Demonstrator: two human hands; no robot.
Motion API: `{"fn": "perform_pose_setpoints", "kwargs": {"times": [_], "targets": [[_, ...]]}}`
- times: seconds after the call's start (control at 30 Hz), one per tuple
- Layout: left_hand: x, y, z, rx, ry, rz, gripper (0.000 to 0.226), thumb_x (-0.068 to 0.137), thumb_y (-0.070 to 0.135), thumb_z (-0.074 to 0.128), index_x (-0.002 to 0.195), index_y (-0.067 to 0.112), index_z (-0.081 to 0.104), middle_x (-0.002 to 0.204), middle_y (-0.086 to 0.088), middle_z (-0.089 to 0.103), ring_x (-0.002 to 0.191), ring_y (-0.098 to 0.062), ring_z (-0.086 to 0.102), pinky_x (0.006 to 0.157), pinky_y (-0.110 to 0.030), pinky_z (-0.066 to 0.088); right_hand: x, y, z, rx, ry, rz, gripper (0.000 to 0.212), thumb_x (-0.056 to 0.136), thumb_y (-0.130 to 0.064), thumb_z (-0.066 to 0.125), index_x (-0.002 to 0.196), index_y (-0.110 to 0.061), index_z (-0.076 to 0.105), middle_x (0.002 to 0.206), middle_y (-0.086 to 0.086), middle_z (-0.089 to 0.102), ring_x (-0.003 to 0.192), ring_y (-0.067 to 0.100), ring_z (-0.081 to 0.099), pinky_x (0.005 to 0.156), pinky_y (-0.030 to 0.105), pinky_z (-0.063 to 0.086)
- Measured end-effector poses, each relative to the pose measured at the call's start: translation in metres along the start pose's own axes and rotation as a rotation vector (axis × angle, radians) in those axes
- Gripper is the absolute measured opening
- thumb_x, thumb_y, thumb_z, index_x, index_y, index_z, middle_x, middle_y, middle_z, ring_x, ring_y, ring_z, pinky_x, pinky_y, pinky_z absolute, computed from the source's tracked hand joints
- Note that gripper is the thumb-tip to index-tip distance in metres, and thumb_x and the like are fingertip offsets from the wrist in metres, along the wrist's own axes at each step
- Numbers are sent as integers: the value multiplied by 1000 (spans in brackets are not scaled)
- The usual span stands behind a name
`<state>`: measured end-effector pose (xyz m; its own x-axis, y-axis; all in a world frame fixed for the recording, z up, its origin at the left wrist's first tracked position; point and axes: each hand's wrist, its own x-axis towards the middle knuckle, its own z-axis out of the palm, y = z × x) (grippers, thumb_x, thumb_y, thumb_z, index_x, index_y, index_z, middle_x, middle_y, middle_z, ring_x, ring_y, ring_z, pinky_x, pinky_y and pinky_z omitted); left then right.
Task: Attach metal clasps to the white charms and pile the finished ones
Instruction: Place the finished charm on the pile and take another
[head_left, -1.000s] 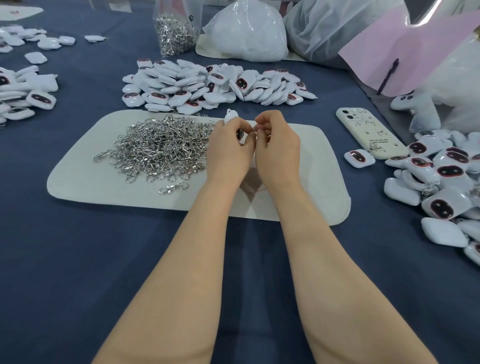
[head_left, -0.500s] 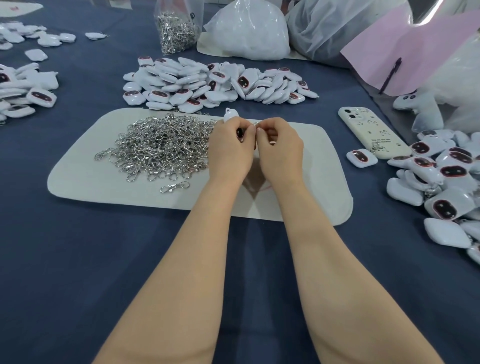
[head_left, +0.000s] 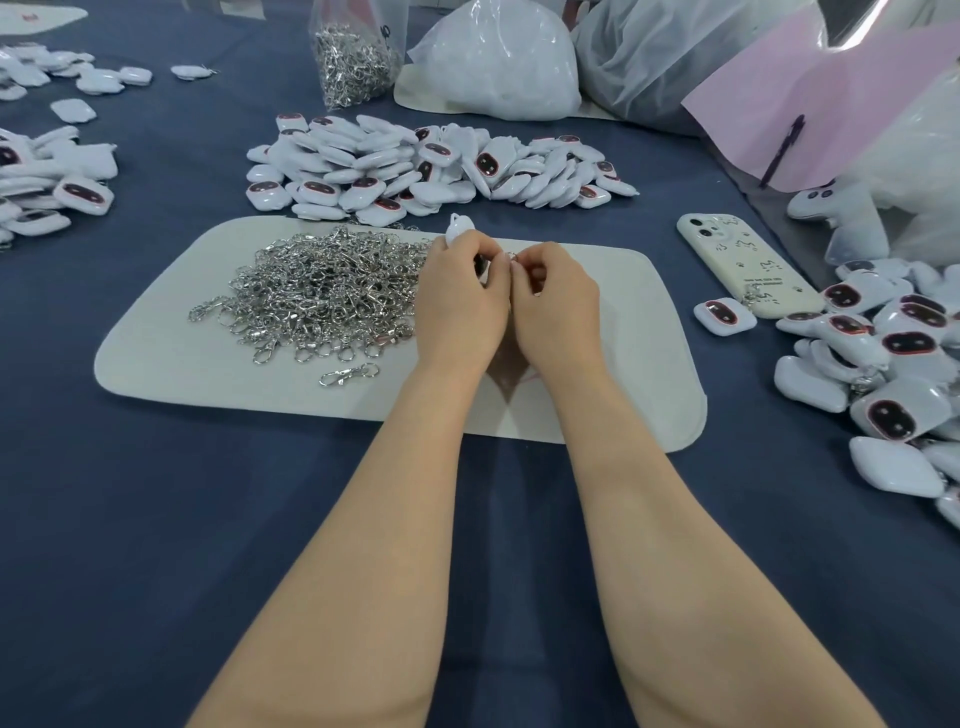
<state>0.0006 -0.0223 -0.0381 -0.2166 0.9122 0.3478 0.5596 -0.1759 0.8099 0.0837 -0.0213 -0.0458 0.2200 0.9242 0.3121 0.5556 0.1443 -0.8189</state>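
Note:
My left hand (head_left: 460, 301) grips a white charm (head_left: 459, 228), whose top edge sticks out above my fingers. My right hand (head_left: 556, 306) is curled tight beside it and pinches a small metal clasp (head_left: 511, 255), mostly hidden between the fingertips. Both hands hover over a pale mat (head_left: 171, 353). A heap of silver clasps (head_left: 322, 291) lies on the mat to the left of my hands, with one loose clasp (head_left: 349, 374) in front of it. A pile of white charms (head_left: 415, 166) sits behind the mat.
More charms with clasps are heaped at the right edge (head_left: 893, 374) and others at the far left (head_left: 47, 176). A cream phone (head_left: 748, 265) lies right of the mat. A bag of clasps (head_left: 353, 57), plastic bags (head_left: 498, 57) and pink paper (head_left: 831, 98) stand at the back.
My hands have stayed together over the mat, with only small finger movements on the charm and clasp. The view shifted slightly.

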Motion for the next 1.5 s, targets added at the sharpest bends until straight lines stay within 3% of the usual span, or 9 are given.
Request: {"fn": "perform_pose_setpoints", "kwargs": {"times": [0.17, 0.33, 0.63, 0.8, 0.9, 1.07, 1.2, 1.3, 1.5], "targets": [[1, 0, 1, 4, -26, -21, 11, 94, 18, 51, 94, 12, 60, 101, -8, 56, 84, -15, 46, 69, -18, 28, -1, -1, -2, 76, 27, -13, 12, 91, -12, 55, 102, -11, 60, 85, -12, 58, 78, 2, 52, 73, 13, 41], [1, 0, 1, 0, -40, -26, 9, 94, 16, 51, 92, 13, 60, 100, -7, 54, 83, -15, 43, 66, -15, 25, 0, -1, -3, 140, 33, -6, 8, 88, -7, 58, 89, -15, 57, 74, -18, 53, 67, -12, 50, 66, 2, 39], [0, 0, 1, -12, -31, -1, 10, 94, 15, 53, 93, 11, 62, 94, -1, 50, 83, -16, 45, 67, -15, 25, 1, 0, -4, 194, 30, 16, 11, 86, -7, 60, 84, -17, 55, 73, -16, 54, 65, -16, 50, 63, 1, 38], [1, -2, 1, -18, -32, -7, 8, 93, 16, 54, 91, 13, 61, 96, -2, 54, 83, -16, 46, 66, -16, 26, 3, 1, -4, 246, -55, 47, 14, 86, -4, 57, 85, -17, 51, 77, -13, 55, 70, -2, 52, 64, 7, 42], [1, -1, 0, -48, -33, -4, 8, 92, 16, 55, 85, 18, 58, 94, -1, 58, 81, -14, 47, 66, -17, 28, 2, 0, -5, 235, -74, 22, 20, 87, -3, 56, 82, -20, 47, 78, -12, 54, 69, -3, 53, 65, 9, 42], [2, -1, -2, -259, -85, -92, 20, 91, 12, 58, 74, 22, 55, 70, 8, 60, 63, -12, 64, 69, -34, 54, 0, -1, -7, 292, -39, -5, 31, 89, -1, 53, 76, -27, 42, 78, -4, 59, 73, 11, 58, 68, 19, 47], [2, 0, -3, -310, -138, -101, 29, 92, 8, 55, 70, 26, 54, 68, 9, 61, 66, -19, 68, 73, -43, 57, 0, -1, -8, 297, -16, -8, 30, 90, -3, 53, 76, -27, 43, 78, 3, 61, 72, 16, 60, 66, 21, 48], [1, 2, -2, -224, -139, -44, 26, 93, 7, 52, 73, 25, 54, 71, 8, 61, 73, -23, 67, 78, -43, 54, 0, 0, -8, 301, -3, 12, 29, 90, -4, 53, 76, -27, 43, 77, 4, 61, 70, 15, 59, 63, 19, 46], [1, -2, 1, -54, -86, -23, 13, 95, 14, 49, 96, 11, 61, 103, -11, 62, 96, -25, 56, 84, -29, 43, 0, 0, -6, 242, -38, -9, 23, 91, -6, 55, 80, -23, 45, 73, -10, 55, 59, -6, 52, 57, 5, 39]]}}
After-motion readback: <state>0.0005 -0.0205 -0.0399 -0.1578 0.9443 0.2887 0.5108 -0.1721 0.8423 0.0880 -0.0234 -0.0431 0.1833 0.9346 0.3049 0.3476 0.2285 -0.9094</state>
